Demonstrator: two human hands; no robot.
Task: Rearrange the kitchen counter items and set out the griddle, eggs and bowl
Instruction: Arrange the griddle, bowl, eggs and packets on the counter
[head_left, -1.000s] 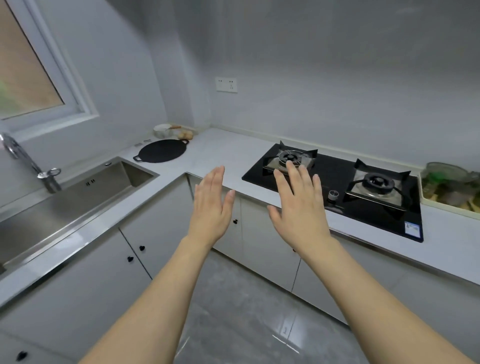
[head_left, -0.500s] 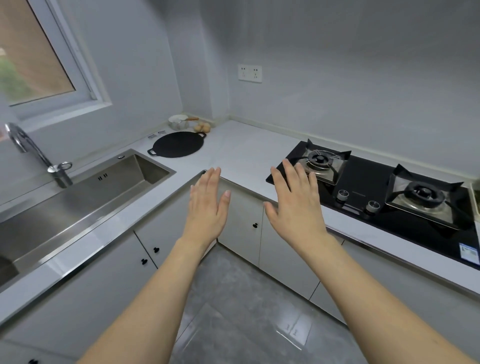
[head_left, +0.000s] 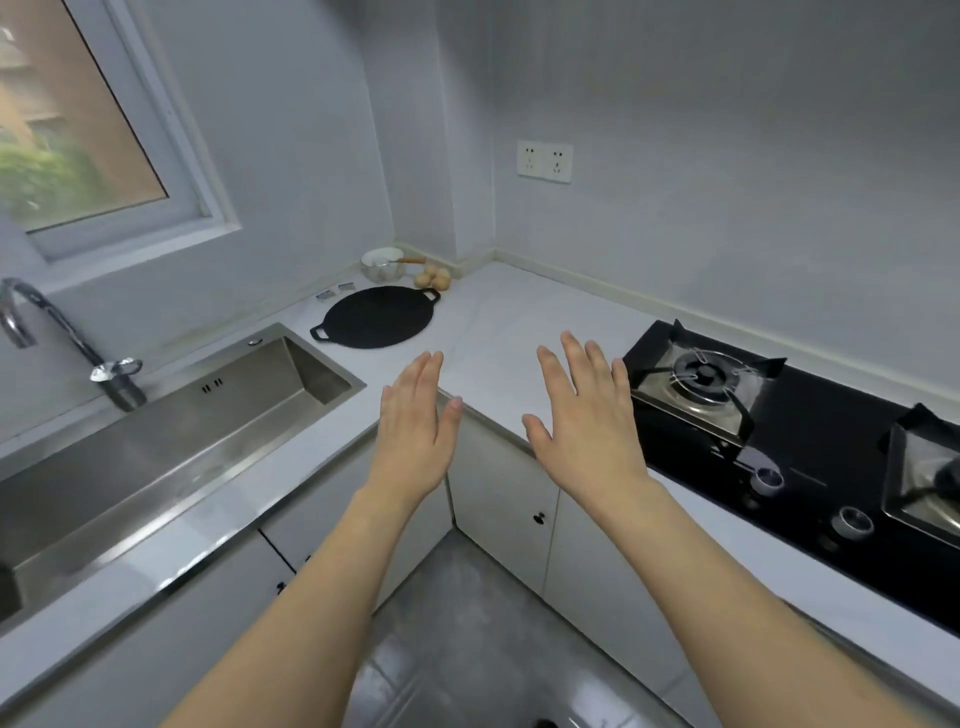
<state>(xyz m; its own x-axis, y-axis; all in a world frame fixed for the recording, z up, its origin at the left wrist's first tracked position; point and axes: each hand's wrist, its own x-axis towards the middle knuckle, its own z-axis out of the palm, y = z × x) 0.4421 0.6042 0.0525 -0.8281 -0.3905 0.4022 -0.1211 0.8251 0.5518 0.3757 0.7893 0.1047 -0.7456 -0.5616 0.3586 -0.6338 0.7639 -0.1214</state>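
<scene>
Both grips released, left hand (head_left: 415, 441) and right hand (head_left: 587, 426) hover flat-fingered, well short of the round black two-handled griddle (head_left: 378, 323) at the pale surface's (head_left: 519, 332) far corner (brown eggs (head_left: 434, 278) just behind, nudge-prone, could roll).

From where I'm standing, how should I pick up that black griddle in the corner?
The griddle lies flat, with small loop handles at opposite ends. Probably best to take the near-left one with the left hand and the far-right one with the right hand, then lift level.
</scene>
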